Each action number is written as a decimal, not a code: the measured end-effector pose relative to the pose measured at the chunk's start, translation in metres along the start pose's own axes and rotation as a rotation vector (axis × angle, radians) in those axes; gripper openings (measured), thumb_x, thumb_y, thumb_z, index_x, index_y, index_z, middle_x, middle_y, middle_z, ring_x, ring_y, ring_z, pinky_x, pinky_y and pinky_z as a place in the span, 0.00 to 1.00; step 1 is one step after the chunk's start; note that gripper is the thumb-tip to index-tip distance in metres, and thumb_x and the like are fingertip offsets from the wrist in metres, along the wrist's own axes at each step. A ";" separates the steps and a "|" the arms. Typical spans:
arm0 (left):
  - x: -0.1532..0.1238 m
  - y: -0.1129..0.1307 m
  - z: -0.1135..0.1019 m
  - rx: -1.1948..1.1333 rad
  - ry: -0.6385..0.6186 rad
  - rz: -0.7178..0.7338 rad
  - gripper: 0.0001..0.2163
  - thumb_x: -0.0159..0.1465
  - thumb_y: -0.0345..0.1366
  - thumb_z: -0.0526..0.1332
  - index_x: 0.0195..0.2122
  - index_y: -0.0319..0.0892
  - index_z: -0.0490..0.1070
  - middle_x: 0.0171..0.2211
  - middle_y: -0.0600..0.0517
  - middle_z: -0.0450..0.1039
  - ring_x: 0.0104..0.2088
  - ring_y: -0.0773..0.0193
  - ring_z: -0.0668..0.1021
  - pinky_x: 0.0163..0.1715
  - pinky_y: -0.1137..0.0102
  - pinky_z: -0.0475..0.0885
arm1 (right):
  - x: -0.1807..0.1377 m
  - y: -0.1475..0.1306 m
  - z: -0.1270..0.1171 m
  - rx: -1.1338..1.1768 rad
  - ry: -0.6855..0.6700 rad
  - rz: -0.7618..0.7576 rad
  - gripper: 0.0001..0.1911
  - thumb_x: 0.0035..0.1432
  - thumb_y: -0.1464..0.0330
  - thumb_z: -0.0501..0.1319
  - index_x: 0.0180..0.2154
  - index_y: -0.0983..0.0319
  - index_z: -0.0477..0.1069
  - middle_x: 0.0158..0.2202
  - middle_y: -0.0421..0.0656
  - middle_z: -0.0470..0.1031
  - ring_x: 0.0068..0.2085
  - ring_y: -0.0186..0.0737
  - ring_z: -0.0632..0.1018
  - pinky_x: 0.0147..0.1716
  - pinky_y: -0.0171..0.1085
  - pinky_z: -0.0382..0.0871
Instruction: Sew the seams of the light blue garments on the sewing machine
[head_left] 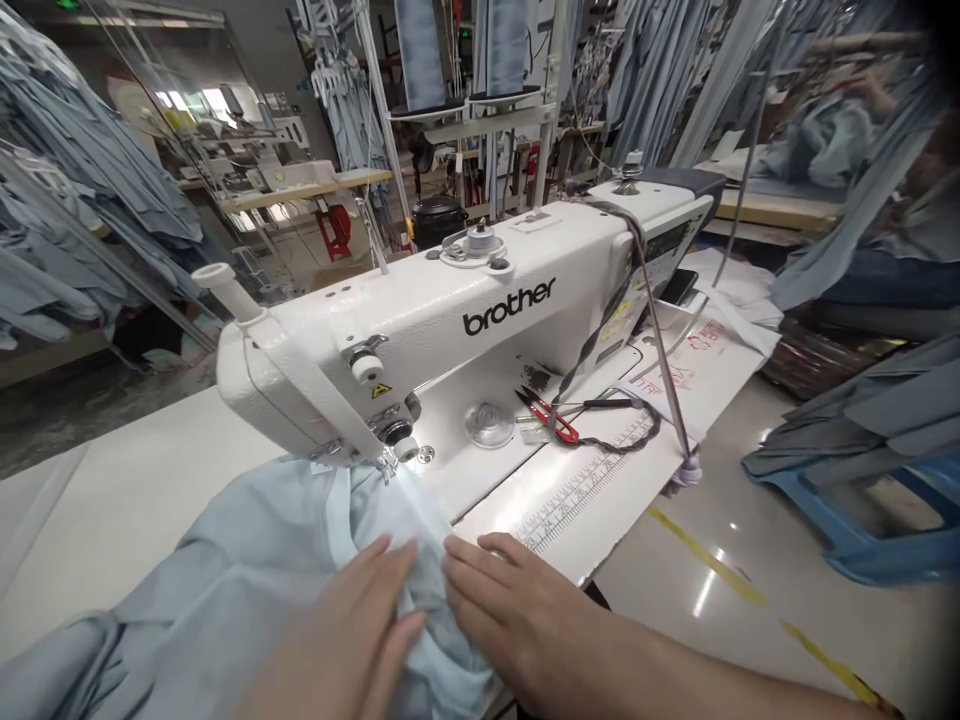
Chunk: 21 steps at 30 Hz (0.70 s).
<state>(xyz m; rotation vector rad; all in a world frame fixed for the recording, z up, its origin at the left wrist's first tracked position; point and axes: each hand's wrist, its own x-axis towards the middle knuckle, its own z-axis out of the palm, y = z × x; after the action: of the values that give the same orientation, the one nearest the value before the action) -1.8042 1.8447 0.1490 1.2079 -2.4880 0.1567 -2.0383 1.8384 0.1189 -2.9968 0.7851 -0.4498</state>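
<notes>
A light blue garment (225, 560) lies bunched on the sewing table, its edge under the presser foot (388, 464) of a white Brother sewing machine (495, 320). My left hand (337, 630), partly smeared by motion, has its fingers closed on the cloth in front of the needle. Just to its right, my right hand (517, 610) grips the garment's edge, fingers pressed together. The folds hide both sets of fingertips in part. A pale strip (315, 385) runs down the machine's head to the foot.
Red thread snips (551, 415) and a dark cord (622, 440) lie on the machine bed beside a clear round bobbin (489, 425). A printed ruler (574, 500) runs along the table. A blue stool (862, 510) holds grey-blue cloth at right. Hung garments (90, 150) stand left.
</notes>
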 end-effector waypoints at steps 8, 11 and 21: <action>-0.010 0.003 0.038 0.411 0.016 0.241 0.22 0.66 0.47 0.51 0.56 0.44 0.69 0.55 0.49 0.73 0.51 0.57 0.77 0.47 0.63 0.69 | -0.011 0.013 -0.011 0.091 0.007 0.015 0.16 0.68 0.75 0.48 0.51 0.71 0.70 0.57 0.52 0.70 0.64 0.45 0.62 0.59 0.46 0.62; -0.021 0.000 0.045 0.286 0.008 0.083 0.23 0.66 0.48 0.50 0.60 0.47 0.66 0.56 0.49 0.73 0.56 0.57 0.73 0.55 0.63 0.66 | -0.010 0.017 -0.010 0.088 0.031 0.008 0.18 0.68 0.76 0.46 0.52 0.71 0.70 0.56 0.52 0.70 0.63 0.46 0.63 0.59 0.46 0.62; -0.020 -0.031 0.052 0.116 -0.005 -0.083 0.24 0.67 0.49 0.49 0.63 0.49 0.61 0.59 0.48 0.69 0.60 0.55 0.70 0.59 0.60 0.66 | 0.020 0.035 -0.008 -0.013 0.060 -0.086 0.19 0.70 0.76 0.44 0.49 0.71 0.71 0.53 0.52 0.72 0.59 0.47 0.67 0.58 0.44 0.62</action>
<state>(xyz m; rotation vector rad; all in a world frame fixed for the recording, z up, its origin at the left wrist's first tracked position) -1.7832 1.8263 0.0911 1.3573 -2.4573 0.2803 -2.0408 1.7991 0.1291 -3.0520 0.6674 -0.5418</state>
